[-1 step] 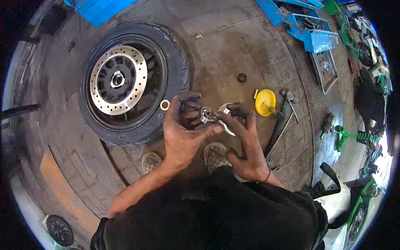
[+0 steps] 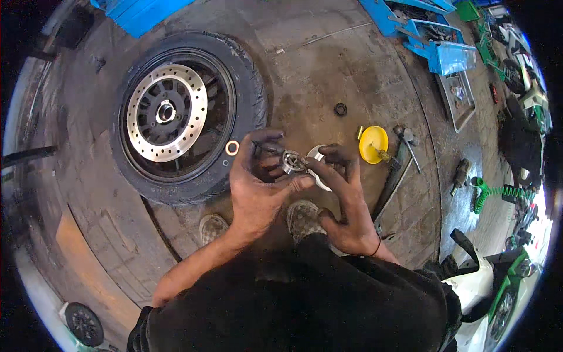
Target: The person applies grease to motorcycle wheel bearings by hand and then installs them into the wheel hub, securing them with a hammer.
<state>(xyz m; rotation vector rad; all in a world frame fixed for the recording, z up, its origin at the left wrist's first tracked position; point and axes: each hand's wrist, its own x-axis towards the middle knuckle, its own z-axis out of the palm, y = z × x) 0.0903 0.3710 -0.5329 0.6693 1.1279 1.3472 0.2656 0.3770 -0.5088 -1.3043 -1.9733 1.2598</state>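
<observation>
My left hand (image 2: 255, 199) is closed round a small metal ring bearing (image 2: 288, 166), pinching it between thumb and fingers. The index fingertip of my right hand (image 2: 352, 208) touches the bearing's right side, with its thumb held well apart. Both hands have dark, greasy fingers. Partly hidden behind the right hand is a round white tub (image 2: 321, 182). To the left lies a motorcycle wheel (image 2: 249, 88) with a drilled brake disc (image 2: 136, 130) facing up. A copper-coloured ring (image 2: 232, 148) rests on its tyre.
A yellow lid (image 2: 373, 137) lies at right, beside a small brass-coloured sleeve (image 2: 360, 132) and a hammer (image 2: 392, 186). A black ring (image 2: 340, 110) is on the floor ahead. Blue toolbox trays (image 2: 451, 57), a metal tray (image 2: 467, 111) and a green coiled hose (image 2: 504, 191) stand farther right.
</observation>
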